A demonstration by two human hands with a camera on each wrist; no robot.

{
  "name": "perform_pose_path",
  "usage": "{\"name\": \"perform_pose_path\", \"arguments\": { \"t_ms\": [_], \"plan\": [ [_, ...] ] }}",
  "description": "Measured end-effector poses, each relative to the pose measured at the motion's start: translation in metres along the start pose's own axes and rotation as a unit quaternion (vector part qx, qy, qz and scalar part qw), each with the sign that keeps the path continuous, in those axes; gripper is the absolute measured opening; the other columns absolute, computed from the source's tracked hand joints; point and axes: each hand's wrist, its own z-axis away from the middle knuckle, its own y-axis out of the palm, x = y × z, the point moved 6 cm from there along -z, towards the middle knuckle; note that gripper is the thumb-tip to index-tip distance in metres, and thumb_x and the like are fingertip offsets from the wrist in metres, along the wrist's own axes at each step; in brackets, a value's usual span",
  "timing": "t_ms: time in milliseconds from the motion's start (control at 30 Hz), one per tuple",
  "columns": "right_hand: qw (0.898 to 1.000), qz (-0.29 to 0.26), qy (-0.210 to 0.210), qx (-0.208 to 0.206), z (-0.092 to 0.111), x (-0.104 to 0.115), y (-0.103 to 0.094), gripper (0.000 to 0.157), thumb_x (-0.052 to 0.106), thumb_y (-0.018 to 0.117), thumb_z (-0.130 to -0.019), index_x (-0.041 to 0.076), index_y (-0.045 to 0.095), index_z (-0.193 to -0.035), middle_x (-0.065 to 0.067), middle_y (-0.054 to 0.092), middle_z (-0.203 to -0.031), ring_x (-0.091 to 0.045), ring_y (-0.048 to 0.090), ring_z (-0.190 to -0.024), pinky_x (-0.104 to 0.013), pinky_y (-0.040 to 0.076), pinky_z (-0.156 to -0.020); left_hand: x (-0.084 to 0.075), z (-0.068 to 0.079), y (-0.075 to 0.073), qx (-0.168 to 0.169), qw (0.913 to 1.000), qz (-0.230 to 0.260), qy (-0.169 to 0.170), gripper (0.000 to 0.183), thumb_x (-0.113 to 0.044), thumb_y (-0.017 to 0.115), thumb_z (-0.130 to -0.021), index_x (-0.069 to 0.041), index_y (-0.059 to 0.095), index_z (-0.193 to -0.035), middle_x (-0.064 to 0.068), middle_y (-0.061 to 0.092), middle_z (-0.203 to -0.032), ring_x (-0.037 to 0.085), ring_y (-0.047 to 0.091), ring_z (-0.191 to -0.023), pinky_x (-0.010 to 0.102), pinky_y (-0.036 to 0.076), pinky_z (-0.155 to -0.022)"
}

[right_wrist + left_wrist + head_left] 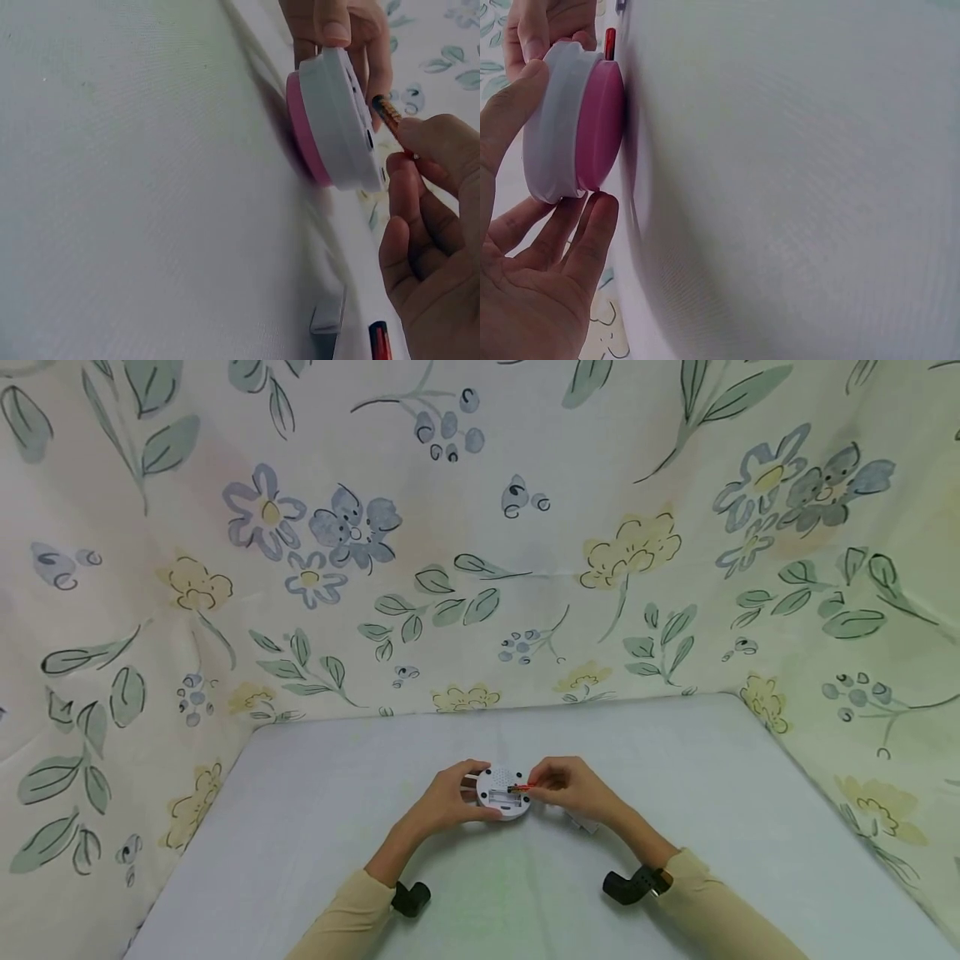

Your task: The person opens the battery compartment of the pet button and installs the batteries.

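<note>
My left hand grips a round white device with a pink underside by its rim, thumb on one side and fingers on the other. Its white back faces up, showing small dark feet, a patch of speaker holes and a battery compartment. Between thumb and fingertips, my right hand pinches a red and black battery. The battery's dark end points at the compartment and overlaps it in the head view. In the left wrist view, the pink side hangs close over the table.
Another red and black battery lies near my right hand. Beside it is a small pale piece, partly under my right wrist in the head view. The white-covered table ends at a floral cloth backdrop.
</note>
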Motion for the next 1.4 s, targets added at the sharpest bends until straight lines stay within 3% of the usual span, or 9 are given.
{"name": "perform_pose_path", "arguments": {
  "t_ms": [567,800,1067,1200,1400],
  "plan": [
    [0.996,0.083,-0.028,-0.003,-0.01,0.003,0.014,0.011,0.014,0.079,-0.091,0.018,0.073,-0.099,0.006,0.064,-0.086,-0.013,0.056,-0.074,-0.026,0.051,-0.064,0.002,-0.002,0.001,0.003,1.0,0.006,0.003,0.074,-0.025,0.091,-0.08,-0.003,0.054,-0.141,0.01,0.059,-0.133,0.026,0.062,-0.113,0.035,0.054,-0.093],
    [0.995,0.099,-0.022,-0.011,-0.015,0.008,0.02,0.011,0.014,0.08,-0.09,0.016,0.072,-0.097,0.005,0.062,-0.084,-0.014,0.054,-0.074,-0.026,0.049,-0.064,0.002,-0.003,0.001,-0.003,0.9999,-0.004,0.015,0.073,-0.025,0.09,-0.08,-0.001,0.055,-0.139,0.012,0.06,-0.132,0.029,0.063,-0.112,0.038,0.055,-0.091],
    [0.995,0.101,-0.007,0.002,-0.016,0.004,0.016,0.011,0.017,0.079,-0.092,0.018,0.073,-0.1,0.007,0.064,-0.088,-0.013,0.055,-0.076,-0.027,0.049,-0.065,0.002,-0.001,0.0,-0.002,1.0,-0.004,0.006,0.074,-0.026,0.09,-0.08,-0.002,0.054,-0.14,0.011,0.059,-0.133,0.027,0.063,-0.112,0.036,0.055,-0.092],
    [0.997,0.077,0.006,-0.009,-0.016,0.001,0.011,0.014,0.018,0.076,-0.094,0.015,0.072,-0.108,0.002,0.063,-0.091,-0.017,0.057,-0.079,-0.028,0.051,-0.066,0.003,-0.001,-0.001,-0.003,1.0,-0.003,0.0,0.074,-0.027,0.09,-0.08,-0.003,0.055,-0.14,0.01,0.059,-0.133,0.026,0.062,-0.112,0.036,0.055,-0.092],
    [0.996,0.05,0.067,0.01,-0.015,-0.006,0.011,0.04,0.022,0.074,-0.096,0.011,0.063,-0.133,-0.005,0.061,-0.11,-0.019,0.063,-0.077,-0.029,0.055,-0.065,0.004,-0.001,-0.001,-0.003,0.9999,-0.01,-0.007,0.074,-0.03,0.09,-0.08,-0.006,0.055,-0.14,0.008,0.059,-0.134,0.025,0.062,-0.112,0.035,0.055,-0.092]
  ]
}}
